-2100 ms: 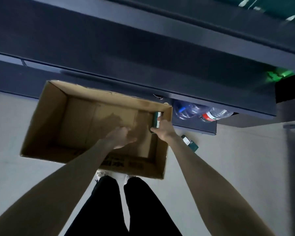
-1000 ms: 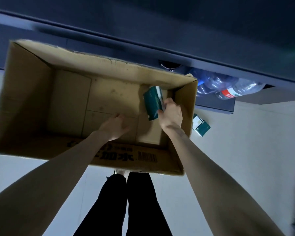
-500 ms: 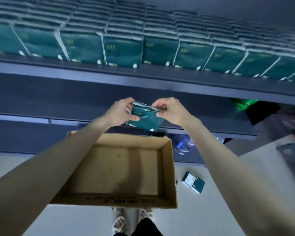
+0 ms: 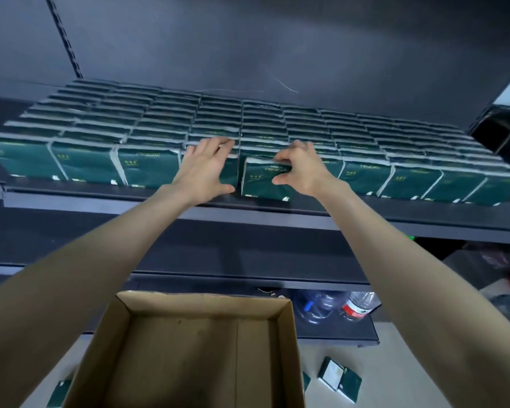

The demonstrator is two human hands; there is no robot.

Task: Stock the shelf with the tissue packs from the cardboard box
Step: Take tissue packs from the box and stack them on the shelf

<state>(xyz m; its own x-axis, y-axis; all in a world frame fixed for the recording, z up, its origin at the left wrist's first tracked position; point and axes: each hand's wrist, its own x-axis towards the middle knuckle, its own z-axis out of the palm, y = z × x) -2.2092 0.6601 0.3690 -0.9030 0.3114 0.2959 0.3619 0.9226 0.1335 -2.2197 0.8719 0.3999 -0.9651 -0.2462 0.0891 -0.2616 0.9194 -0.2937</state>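
Your right hand [image 4: 302,169] pinches the pack [image 4: 262,184] at the shelf [image 4: 100,201] lip, left hand [image 4: 206,169] spread flat on the row [image 4: 147,166] at its 9 o'clock, box [image 4: 206,298] open at 6.

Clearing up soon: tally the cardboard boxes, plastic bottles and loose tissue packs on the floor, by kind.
Cardboard box: 1
Plastic bottles: 2
Loose tissue packs on the floor: 3, one partly hidden by the box
Total: 6
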